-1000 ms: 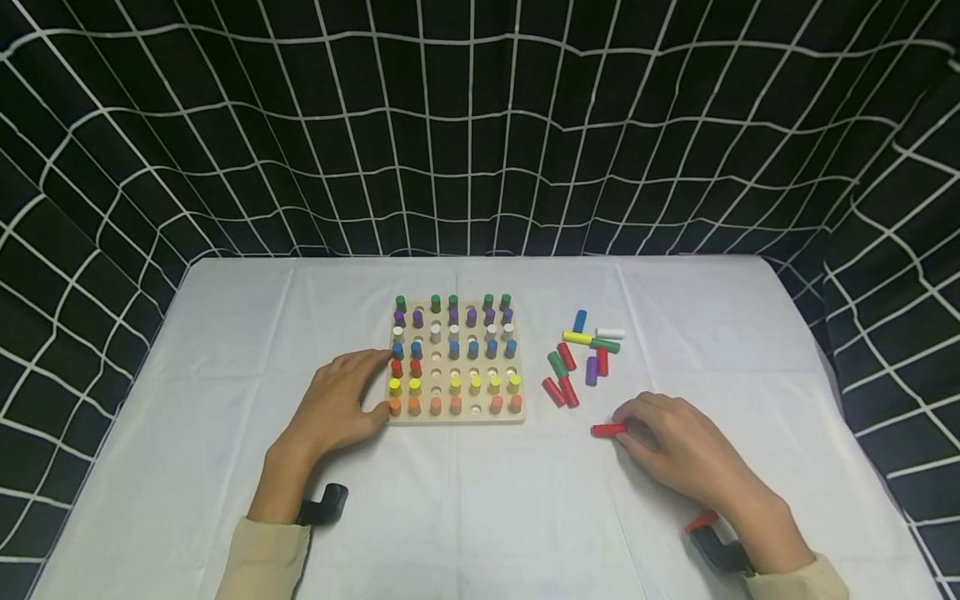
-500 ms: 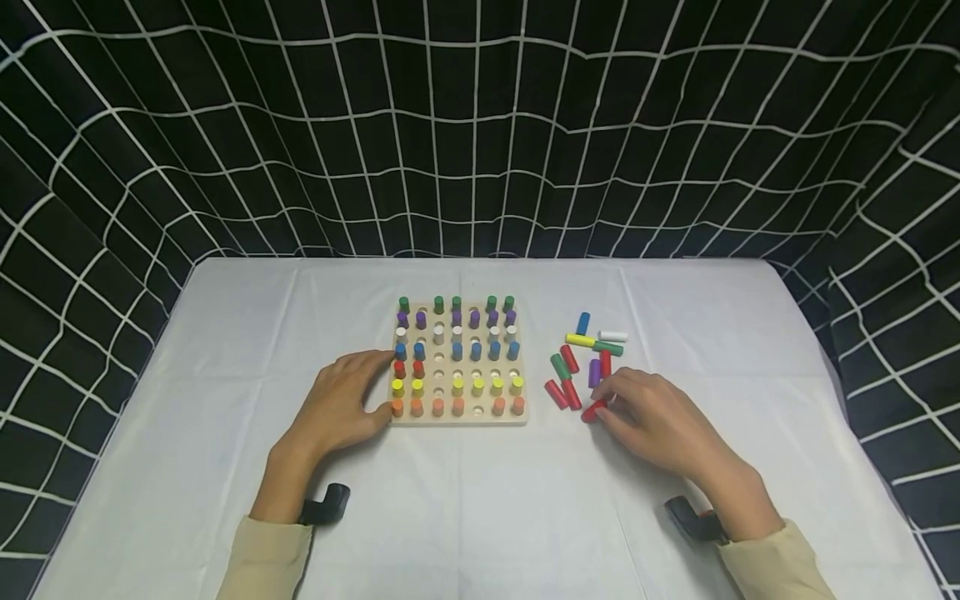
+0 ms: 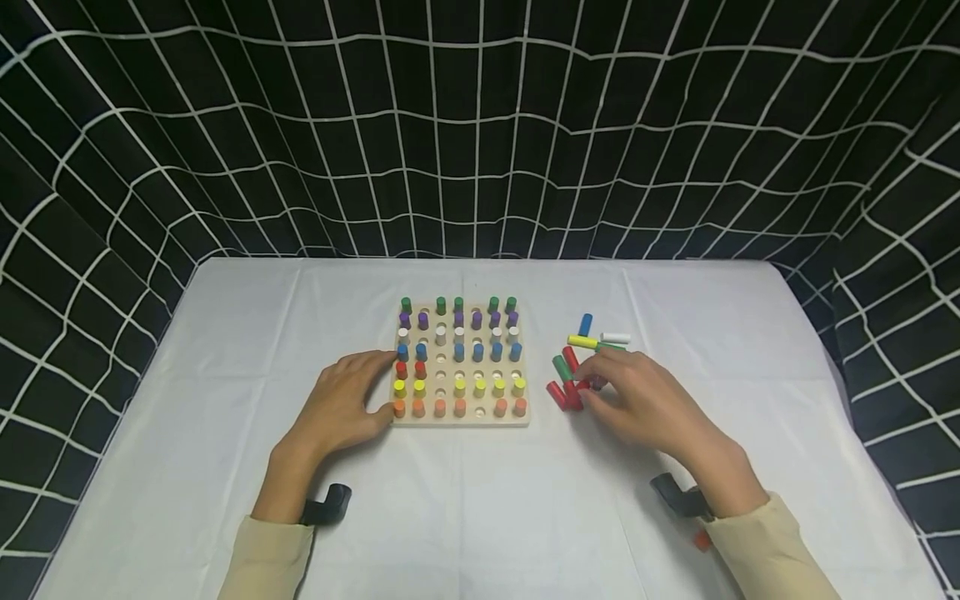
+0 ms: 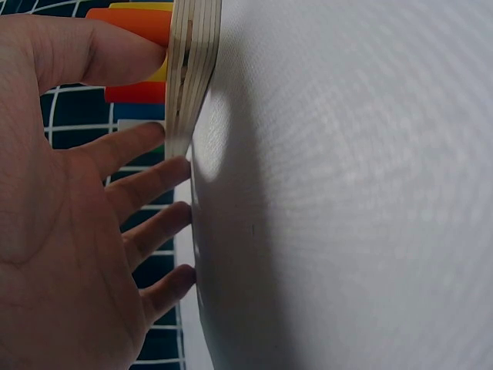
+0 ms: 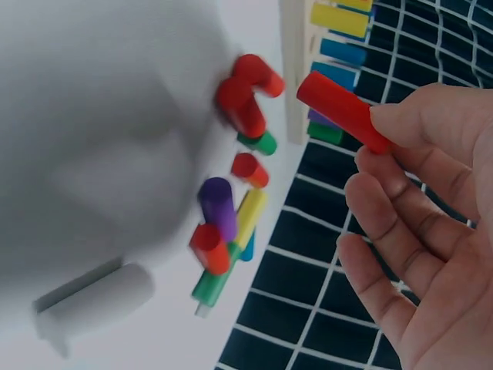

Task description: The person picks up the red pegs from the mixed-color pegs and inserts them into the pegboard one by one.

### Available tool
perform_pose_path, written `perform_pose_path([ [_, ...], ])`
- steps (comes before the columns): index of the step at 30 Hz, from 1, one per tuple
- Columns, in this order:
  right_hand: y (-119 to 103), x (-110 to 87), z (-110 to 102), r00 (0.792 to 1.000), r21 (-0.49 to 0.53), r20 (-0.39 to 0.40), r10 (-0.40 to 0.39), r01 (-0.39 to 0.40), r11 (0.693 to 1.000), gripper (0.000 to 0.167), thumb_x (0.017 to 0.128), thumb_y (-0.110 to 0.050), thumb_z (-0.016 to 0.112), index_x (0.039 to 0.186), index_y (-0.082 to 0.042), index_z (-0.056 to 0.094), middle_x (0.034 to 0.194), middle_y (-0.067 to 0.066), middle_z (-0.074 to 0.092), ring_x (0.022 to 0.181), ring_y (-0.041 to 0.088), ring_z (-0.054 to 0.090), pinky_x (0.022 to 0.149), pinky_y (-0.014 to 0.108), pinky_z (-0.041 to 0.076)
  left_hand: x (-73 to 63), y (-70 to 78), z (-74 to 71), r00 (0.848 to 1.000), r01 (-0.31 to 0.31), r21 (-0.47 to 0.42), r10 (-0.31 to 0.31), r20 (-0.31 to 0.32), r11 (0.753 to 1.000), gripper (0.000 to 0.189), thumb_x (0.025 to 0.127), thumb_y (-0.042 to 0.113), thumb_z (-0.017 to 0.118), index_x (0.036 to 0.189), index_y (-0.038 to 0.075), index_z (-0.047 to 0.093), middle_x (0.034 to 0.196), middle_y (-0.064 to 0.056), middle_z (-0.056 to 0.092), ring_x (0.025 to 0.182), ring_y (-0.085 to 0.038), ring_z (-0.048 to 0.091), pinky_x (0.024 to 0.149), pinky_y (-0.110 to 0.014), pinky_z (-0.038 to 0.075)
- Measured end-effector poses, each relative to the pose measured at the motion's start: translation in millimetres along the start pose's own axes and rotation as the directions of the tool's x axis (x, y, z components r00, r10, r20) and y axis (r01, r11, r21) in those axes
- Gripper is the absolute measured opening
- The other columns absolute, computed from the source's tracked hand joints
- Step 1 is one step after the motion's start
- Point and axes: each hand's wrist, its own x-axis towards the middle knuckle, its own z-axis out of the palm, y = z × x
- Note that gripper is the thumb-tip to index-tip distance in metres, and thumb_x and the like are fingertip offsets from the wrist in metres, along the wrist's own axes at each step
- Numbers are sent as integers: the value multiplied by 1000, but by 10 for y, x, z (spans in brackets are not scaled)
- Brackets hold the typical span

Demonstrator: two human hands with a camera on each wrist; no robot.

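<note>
A wooden pegboard with rows of coloured pegs lies flat on the table. At its left side, my left hand touches the edge with thumb and index fingertips; in the left wrist view its other fingers are extended near the layered board edge. My right hand is over the loose pegs right of the board. Thumb and fingertips pinch a red peg by one end, raised off the cloth in the right wrist view. The red row has two pegs at its left and bare holes beyond.
Loose pegs lie around the right hand: red, green, yellow, blue, white and purple. A white cloth covers the table. Black fabric with a white grid stands behind and beside it.
My right hand has moved left and away from me with the red peg, from the near side of the loose pegs to over them. The left hand stays at the pegboard's edge.
</note>
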Motion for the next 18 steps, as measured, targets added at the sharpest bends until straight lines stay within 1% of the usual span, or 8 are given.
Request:
perform_pose_path([
  [4,-56,106,-4,1000,-10,7,-25,25,1000,12,92,-12,75,103,-17,77,101,-2,76,88,18,69,83,41,59,-5,4,-7,1000,1,0,-1,2,1000,76,86,34,68,158,18,49,161,-8,54,154,-36,43,128,-64,33],
  [7,-97,200,-3,998,-12,2,-55,55,998,6,94,-17,76,100,-18,76,99,-3,78,90,18,70,89,43,59,-7,6,-17,1000,0,-2,0,0,1000,75,86,34,68,158,18,50,161,-8,54,154,-36,44,127,-64,34],
  [11,-154,307,0,996,-7,6,-85,85,996,9,94,-23,79,101,-17,76,94,-5,76,89,18,70,91,44,58,-6,1,-16,1000,-4,2,4,-4,1000,75,86,34,68,158,18,50,161,-8,54,154,-35,44,127,-64,34],
  [15,-208,380,3,994,-14,14,-106,107,994,9,94,-19,76,103,-17,77,96,-5,73,85,16,63,86,41,56,-4,-9,-9,1000,-3,6,3,-5,1000,75,86,34,67,158,18,50,161,-7,54,154,-35,44,127,-64,34],
  [18,-245,423,2,991,-15,13,-130,130,991,12,93,-13,72,103,-17,77,97,-5,73,81,14,59,82,38,55,-3,-13,-8,1000,-6,0,6,-5,1000,75,86,33,67,158,18,50,161,-7,54,154,-35,44,127,-64,34],
])
